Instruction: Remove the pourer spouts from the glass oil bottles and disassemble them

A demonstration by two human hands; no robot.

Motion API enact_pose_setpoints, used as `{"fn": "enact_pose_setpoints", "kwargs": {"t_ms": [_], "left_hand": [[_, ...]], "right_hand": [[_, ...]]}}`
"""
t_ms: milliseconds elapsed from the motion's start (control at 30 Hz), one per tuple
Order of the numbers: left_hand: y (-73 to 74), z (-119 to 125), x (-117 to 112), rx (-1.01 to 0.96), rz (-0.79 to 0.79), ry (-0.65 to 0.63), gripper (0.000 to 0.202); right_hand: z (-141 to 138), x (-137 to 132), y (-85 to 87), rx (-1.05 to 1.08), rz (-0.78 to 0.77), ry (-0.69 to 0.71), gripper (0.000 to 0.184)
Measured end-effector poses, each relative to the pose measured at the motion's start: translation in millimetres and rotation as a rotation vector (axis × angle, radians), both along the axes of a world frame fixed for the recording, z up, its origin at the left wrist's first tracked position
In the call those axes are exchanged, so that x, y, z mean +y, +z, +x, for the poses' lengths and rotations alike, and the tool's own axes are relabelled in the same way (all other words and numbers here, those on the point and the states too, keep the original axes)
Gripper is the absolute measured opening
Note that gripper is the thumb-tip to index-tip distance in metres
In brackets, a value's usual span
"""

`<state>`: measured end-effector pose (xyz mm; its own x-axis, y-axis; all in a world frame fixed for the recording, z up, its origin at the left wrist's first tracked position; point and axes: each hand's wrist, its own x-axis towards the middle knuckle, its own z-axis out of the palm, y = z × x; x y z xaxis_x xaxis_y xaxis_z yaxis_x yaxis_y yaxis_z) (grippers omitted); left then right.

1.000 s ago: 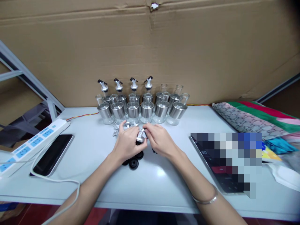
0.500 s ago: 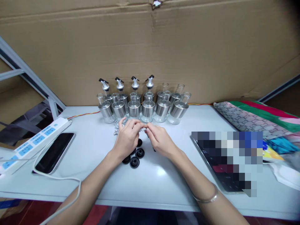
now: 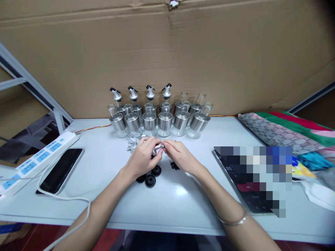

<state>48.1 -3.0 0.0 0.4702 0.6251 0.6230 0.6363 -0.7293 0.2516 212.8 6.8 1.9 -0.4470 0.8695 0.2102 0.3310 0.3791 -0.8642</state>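
Observation:
My left hand (image 3: 143, 157) and my right hand (image 3: 178, 156) meet over the white table (image 3: 178, 195), fingers closed together on a small silver pourer spout (image 3: 157, 147). Loose black rubber stoppers (image 3: 151, 180) lie just under and in front of my left hand, and small black bits (image 3: 174, 165) sit by my right palm. More silver spout parts (image 3: 133, 140) lie beyond my left hand. Behind them stand two rows of glass bottles with steel sleeves (image 3: 150, 122); several in the back row carry fitted spouts (image 3: 150, 92).
A dark phone (image 3: 60, 170) on a cable and a white power strip (image 3: 36, 160) lie at the left. A tablet with a blurred screen (image 3: 252, 181) sits at the right, folded cloth (image 3: 282, 132) beyond it. Cardboard (image 3: 167, 52) walls off the back.
Both hands lifted the spout slightly toward the bottles, then lowered it again. My right hand shifted a little, uncovering the small black bits beside it.

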Motion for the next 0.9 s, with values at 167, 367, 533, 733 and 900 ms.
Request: {"fn": "enact_pose_setpoints", "kwargs": {"t_ms": [167,367,533,733,900], "left_hand": [[-2.8,-0.7,1.4,0.003,-0.042,-0.007,0.012],[0.5,-2.0,2.5,0.095,0.043,-0.039,0.014],[3.1,-8.0,6.7,0.192,0.132,-0.011,0.019],[2.8,-9.2,6.6,0.17,0.049,-0.008,0.016],[-1.0,-6.6,6.0,0.171,0.026,-0.055,0.014]], "right_hand": [[1.4,1.9,-0.4,-0.052,0.027,-0.026,0.031],[0.8,4.7,-2.8,0.088,-0.206,0.022,0.031],[4.0,6.4,0.6,0.338,-0.692,0.102,0.034],[12.3,10.0,3.3,0.474,-0.691,0.086,0.033],[12.7,11.5,-0.8,0.412,-0.593,0.051,0.019]]}}
